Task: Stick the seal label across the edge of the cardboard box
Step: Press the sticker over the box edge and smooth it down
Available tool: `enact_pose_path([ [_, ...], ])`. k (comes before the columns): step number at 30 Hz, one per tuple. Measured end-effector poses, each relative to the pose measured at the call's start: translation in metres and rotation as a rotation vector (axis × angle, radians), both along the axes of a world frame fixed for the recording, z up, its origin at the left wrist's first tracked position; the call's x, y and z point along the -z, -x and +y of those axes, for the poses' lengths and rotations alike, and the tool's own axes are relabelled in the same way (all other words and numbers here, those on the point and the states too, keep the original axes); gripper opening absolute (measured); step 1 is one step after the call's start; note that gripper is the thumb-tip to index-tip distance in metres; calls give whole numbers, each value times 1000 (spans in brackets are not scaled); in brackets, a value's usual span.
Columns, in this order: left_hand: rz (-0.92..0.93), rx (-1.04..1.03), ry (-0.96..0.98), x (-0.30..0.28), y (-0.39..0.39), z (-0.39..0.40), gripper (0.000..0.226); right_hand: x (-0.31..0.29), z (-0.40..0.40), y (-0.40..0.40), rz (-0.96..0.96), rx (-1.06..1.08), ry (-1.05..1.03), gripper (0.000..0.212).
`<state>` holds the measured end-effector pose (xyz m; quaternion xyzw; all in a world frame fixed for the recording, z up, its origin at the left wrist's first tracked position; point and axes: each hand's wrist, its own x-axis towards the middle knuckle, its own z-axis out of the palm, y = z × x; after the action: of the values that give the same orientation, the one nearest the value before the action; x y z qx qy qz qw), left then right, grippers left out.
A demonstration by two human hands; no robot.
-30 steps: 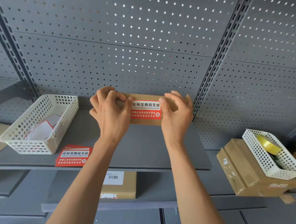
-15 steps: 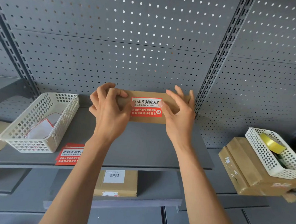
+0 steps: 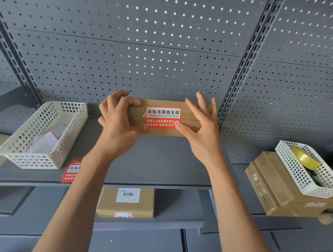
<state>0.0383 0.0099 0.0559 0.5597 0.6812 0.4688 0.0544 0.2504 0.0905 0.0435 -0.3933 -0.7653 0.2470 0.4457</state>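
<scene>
A flat brown cardboard box (image 3: 189,127) stands on the grey shelf (image 3: 159,164) against the pegboard. A red-and-white seal label (image 3: 163,117) lies across the box's horizontal seam. My left hand (image 3: 119,123) holds the box's left end, fingers curled over the top edge, thumb at the label's lower left corner. My right hand (image 3: 202,128) is spread with fingers apart, its thumb tip pressing the label's lower right corner.
A white basket (image 3: 44,136) with paper scraps sits at the shelf's left, with a spare red label (image 3: 72,170) in front of it. On the right, a basket (image 3: 305,173) holding a yellow tape roll rests on boxes (image 3: 271,186). Another box (image 3: 126,202) lies on the lower shelf.
My right hand has lifted off the box's right end and spread its fingers, leaving the thumb on the label. More of the label shows. The left hand keeps its hold.
</scene>
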Motion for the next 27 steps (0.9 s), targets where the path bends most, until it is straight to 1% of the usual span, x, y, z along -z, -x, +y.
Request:
enact_pose_path([
  [6,22,23,12,0,2,0,60,-3,-1,-5,-59,-43,3,73],
  [10,27,51,5,2,5,-2,63,-7,-1,-11,-110,-80,59,79],
  [13,-19,14,-15,1,-2,0,67,-8,-5,-3,-167,16,28,83],
  [16,6,-92,-32,2,-17,5,87,-6,-9,14,-207,178,-31,89],
  [18,36,-136,-43,4,-21,8,92,-3,-9,20,-251,234,-74,92],
  [21,66,-161,-48,7,-21,12,92,-1,-7,21,-286,244,-96,94],
  [27,67,-157,-46,7,-20,12,90,-1,-6,18,-226,180,-52,94],
])
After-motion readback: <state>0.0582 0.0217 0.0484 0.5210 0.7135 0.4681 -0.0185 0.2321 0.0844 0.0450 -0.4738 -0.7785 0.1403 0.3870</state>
